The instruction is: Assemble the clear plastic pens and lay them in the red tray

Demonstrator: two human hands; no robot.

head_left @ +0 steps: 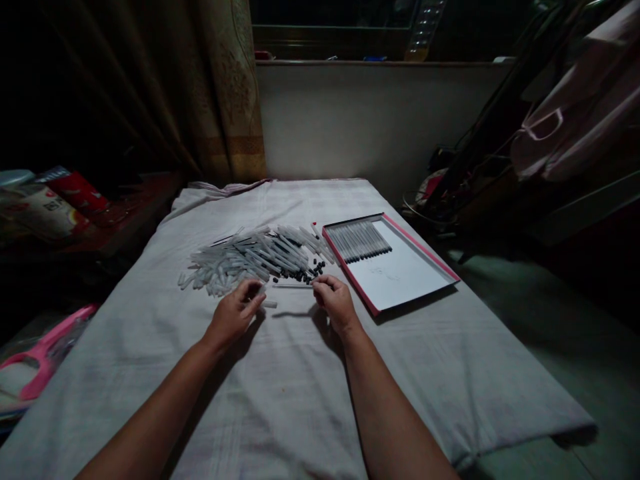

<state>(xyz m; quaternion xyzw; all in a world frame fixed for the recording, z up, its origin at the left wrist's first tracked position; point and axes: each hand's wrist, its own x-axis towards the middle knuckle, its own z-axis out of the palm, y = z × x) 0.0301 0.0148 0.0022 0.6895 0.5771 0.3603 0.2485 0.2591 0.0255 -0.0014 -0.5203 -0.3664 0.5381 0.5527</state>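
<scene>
Pinched between thumb and fingers of the right hand (pixel 338 304), the right end of a thin pen tube (pixel 293 286), roughly level, with the gripped tip covered. Facing it from the left, the left hand (pixel 234 315), with curled fingers and a pale bit near the fingertips, too blurred to name; impossible to tell, a firm grip or a mere touch. Just under those fingers, a short white piece (pixel 270 304), partly covered. Beyond both hands, on the cloth-covered table (pixel 285 400), a heap of pale pen parts (pixel 235 257), too tangled to count, with small black plugs (pixel 305 275) scattered along its right side. To the right, a shallow red-edged box (pixel 417 280), with a row of pens (pixel 361 241) at its far left and faint, unreadable marks on its white bottom. Farther off, a curtain (pixel 235 100) and a pale wall (pixel 340 120). At far left, containers (pixel 47 210) half lost in darkness; near left, a pink handle (pixel 47 350), cut off by the frame.
</scene>
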